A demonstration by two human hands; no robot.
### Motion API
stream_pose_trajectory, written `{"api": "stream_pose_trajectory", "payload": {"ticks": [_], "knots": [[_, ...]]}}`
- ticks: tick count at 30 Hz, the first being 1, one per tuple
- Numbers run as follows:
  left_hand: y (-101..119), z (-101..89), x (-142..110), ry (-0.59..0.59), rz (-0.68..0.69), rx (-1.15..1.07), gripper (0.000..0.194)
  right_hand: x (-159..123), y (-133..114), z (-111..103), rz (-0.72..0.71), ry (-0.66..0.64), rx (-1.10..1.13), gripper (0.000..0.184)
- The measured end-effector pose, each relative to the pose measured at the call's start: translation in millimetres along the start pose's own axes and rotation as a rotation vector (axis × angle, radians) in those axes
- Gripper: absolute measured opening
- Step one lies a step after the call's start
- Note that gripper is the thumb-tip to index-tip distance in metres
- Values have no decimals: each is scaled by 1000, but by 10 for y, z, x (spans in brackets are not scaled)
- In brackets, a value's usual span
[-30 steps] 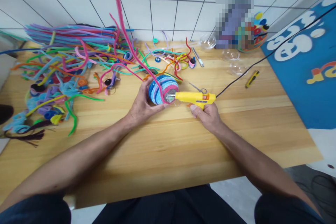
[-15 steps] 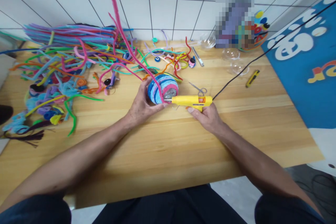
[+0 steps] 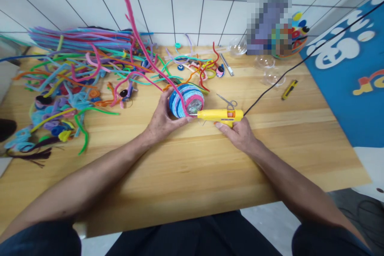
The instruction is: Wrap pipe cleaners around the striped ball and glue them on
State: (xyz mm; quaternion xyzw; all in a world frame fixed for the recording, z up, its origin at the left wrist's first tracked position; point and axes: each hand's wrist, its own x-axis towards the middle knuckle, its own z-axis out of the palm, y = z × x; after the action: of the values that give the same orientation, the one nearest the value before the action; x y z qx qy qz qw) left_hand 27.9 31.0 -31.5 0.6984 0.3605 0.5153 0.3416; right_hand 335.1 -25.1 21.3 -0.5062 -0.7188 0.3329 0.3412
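Note:
My left hand (image 3: pixel 164 119) is closed around the side of a clear ball (image 3: pixel 185 97) wrapped in blue, light blue, white and pink pipe cleaners. Part of the clear surface shows through at its right side. A long pink pipe cleaner (image 3: pixel 141 46) runs from the ball up past the top of the view. In my right hand (image 3: pixel 237 131) is a yellow hot glue gun (image 3: pixel 214 115), its cord leading off to the upper right. The gun's metal nozzle points left and is at the ball's pink band, close to my left thumb; whether it touches, I cannot tell.
Loose coloured pipe cleaners (image 3: pixel 87 72) cover the table's left side, with a bundle (image 3: pixel 81 41) behind them. Scissors (image 3: pixel 228 102) lie beyond the glue gun. A grey craft knife (image 3: pixel 227 65), a yellow cutter (image 3: pixel 289 89) and clear plastic domes (image 3: pixel 273 76) lie farther right. White tiles (image 3: pixel 187 12) rise behind.
Both hands, the ball and the glue gun stay nearly in place. The nozzle still sits at the pink band, and the whole view has shifted very slightly.

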Motion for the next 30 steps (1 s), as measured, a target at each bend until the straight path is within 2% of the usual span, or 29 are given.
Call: {"api": "stream_pose_trajectory", "payload": {"ticks": [16, 20, 30], "knots": [[4, -2, 9, -44, 92, 39, 109, 47, -161, 65, 76, -11, 67, 49], [6, 5, 15, -31, 86, 58, 108, 47, -145, 42, 87, 18, 129, 47], [-20, -12, 1, -33, 21, 21, 118, 83, -127, -37, 28, -51, 65, 36]]}}
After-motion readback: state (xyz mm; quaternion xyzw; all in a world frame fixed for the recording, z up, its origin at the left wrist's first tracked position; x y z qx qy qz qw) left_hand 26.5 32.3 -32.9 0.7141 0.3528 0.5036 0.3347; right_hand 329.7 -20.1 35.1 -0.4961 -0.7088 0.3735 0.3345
